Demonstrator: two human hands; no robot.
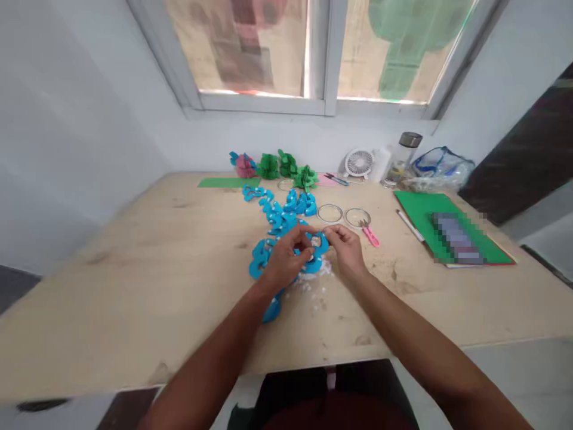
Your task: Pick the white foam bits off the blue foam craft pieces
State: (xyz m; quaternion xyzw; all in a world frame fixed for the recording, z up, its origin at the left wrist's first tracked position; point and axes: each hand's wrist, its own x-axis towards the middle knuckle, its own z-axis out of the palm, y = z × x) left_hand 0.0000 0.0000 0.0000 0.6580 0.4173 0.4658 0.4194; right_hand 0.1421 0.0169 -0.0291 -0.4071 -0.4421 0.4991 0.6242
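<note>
My left hand (286,257) and my right hand (347,248) meet over the middle of the wooden table (134,286). Both pinch a blue paper piece (319,254) with a small round ring at its centre; fingers are closed on it. A trail of blue curled paper pieces (280,218) runs from under my hands toward the far side. White scraps (316,286) lie just below my hands.
Two clear round rings (330,213) and pink snips (370,234) lie right of the blue pieces. Green and pink paper flowers (277,165), a small white fan (359,162), a jar (405,154), a plastic bag (441,169) and green sheets (423,212) sit further back and right.
</note>
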